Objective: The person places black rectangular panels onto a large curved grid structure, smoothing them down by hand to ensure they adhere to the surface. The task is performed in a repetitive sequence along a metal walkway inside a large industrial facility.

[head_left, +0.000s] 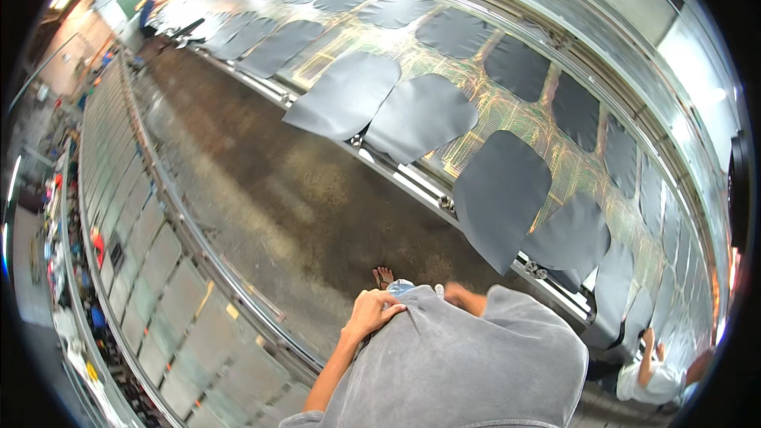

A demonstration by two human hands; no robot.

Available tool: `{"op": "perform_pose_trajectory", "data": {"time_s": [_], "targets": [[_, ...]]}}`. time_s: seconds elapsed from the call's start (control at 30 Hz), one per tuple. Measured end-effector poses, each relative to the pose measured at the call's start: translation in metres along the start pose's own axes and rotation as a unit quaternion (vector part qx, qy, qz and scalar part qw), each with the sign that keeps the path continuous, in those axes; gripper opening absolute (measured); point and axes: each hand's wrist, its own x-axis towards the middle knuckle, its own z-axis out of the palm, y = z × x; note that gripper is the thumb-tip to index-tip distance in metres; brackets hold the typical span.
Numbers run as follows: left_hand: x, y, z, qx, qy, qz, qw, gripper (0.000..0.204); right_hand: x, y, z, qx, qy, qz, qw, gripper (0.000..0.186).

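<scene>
A large grey sheet (476, 364), soft like hide or cloth, is bundled in front of me at the bottom of the view. My left hand (372, 311) grips its upper left edge, fingers curled over the fold. My right hand (462, 296) holds the top edge and is mostly hidden behind the sheet. Just beyond the hands my sandalled foot (383, 275) shows on the dark floor (261, 190).
Many similar grey sheets (499, 194) lie spread on a long wire-mesh bed (507, 111) along my right. A metal rail with pale panels (158, 269) runs along my left. One person in blue (148, 9) stands far off; another in white (658, 372) works at lower right.
</scene>
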Motion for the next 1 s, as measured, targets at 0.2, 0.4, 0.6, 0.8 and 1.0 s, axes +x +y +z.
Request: {"op": "perform_pose_trajectory", "data": {"time_s": [0.2,0.4,0.6,0.8,1.0], "targets": [[0.057,-0.077,-0.087,-0.006,0.096,0.052,0.994,0.022,0.111,-0.279,-0.179,0.021,0.151,-0.162,0.975,0.050],[0.100,-0.200,-0.237,-0.160,0.396,-0.104,0.898,0.027,0.161,-0.519,-0.271,0.164,0.172,-0.264,0.935,0.045],[0.109,-0.334,-0.397,-0.197,0.469,-0.189,0.840,0.032,0.184,-0.652,-0.311,0.164,0.135,-0.334,0.918,0.040],[0.141,-0.420,-0.543,-0.110,0.379,-0.166,0.904,0.027,0.220,-0.752,-0.390,0.399,0.143,-0.273,0.864,0.031],[0.231,-0.502,-0.621,-0.086,0.312,-0.130,0.937,0.025,0.310,-0.809,-0.485,0.618,0.249,-0.159,0.728,0.024]]}}
